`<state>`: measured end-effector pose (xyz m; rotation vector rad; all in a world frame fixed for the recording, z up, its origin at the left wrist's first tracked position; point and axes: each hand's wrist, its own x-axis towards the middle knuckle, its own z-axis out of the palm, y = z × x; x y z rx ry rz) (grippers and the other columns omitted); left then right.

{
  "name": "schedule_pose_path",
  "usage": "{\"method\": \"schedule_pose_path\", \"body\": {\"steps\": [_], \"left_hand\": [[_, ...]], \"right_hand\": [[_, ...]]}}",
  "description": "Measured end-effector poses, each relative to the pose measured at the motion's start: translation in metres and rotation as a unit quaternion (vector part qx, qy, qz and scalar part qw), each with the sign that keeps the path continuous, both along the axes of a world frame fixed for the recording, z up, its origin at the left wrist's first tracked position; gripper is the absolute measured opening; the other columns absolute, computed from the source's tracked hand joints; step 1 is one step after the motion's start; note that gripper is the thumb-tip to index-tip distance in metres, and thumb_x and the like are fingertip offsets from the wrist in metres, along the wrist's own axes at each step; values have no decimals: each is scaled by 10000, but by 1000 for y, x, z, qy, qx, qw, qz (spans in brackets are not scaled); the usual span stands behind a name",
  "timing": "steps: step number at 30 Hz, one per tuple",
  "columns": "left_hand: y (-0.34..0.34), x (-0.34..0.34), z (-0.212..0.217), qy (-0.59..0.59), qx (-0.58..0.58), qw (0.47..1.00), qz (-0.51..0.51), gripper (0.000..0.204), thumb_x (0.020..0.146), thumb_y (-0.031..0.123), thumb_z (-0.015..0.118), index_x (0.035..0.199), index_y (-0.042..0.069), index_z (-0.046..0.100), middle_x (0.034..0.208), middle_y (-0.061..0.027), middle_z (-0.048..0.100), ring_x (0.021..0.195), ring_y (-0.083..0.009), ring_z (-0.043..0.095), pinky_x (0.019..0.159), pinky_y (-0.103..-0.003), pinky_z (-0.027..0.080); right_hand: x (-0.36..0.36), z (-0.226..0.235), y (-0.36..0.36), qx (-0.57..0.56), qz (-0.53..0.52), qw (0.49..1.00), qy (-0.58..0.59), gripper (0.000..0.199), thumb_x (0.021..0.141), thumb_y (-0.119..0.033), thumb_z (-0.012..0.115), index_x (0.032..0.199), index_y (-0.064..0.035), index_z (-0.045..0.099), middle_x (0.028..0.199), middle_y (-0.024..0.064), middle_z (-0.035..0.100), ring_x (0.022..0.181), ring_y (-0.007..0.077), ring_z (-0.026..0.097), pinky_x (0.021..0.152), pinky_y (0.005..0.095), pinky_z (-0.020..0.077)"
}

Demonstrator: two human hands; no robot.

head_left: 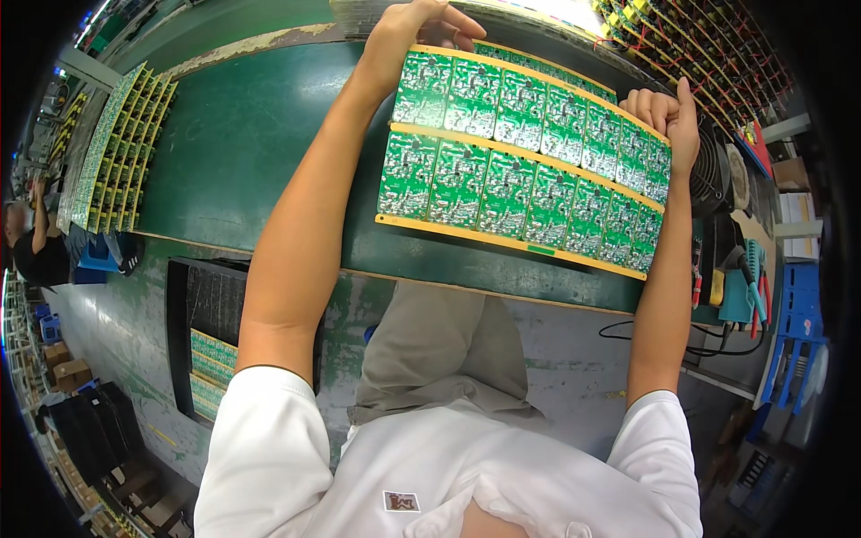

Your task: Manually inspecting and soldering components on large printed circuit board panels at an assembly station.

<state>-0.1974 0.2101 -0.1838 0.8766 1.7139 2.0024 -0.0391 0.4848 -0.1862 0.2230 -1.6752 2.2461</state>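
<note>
A green desk point(260, 134) with a worn, pale far edge and a wooden front lip fills the middle of the view. Above it, both hands hold a large panel point(525, 161) of green circuit boards, two rows framed by yellow rails, tilted so its right end sits lower and farther right. The left hand point(408, 36) is closed over the panel's top-left corner, fingers curled behind the edge. The right hand point(671, 112) grips the top-right edge in a loose fist with the thumb raised.

On the desk's left end lies a second panel stack point(117, 152), green boards with yellow parts, well apart from the held one. Beyond the far edge at right runs a rack point(691, 45) of boards with yellow and red parts and dark wiring. To the right stand a small fan point(717, 166), a teal tool holder point(744, 287) and blue bins point(798, 332). Below the desk on the left, a black bin point(211, 341) holds more green boards. The floor point(117, 332) is scuffed green concrete. Another person point(36, 242) in black sits at the far left.
</note>
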Motion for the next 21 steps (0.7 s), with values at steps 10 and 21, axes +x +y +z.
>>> {"method": "schedule_pose_path", "body": {"steps": [10, 21], "left_hand": [[0, 0, 1, 15, -4, 1000, 2, 457, 931, 299, 399, 852, -35, 701, 749, -101, 643, 647, -127, 530, 621, -234, 411], [0, -4, -4, 18, -7, 1000, 1, 470, 939, 313, 395, 853, -33, 702, 748, -97, 642, 646, -130, 535, 622, -235, 415]], "right_hand": [[-3, -5, 11, 8, 28, 1000, 8, 636, 1025, -394, 247, 448, -137, 318, 515, 30, 368, 555, 149, 328, 596, 288, 303], [-3, -5, 8, 11, 7, 1000, 9, 650, 1033, -393, 242, 440, -140, 330, 496, 19, 375, 552, 132, 328, 596, 286, 293]]}}
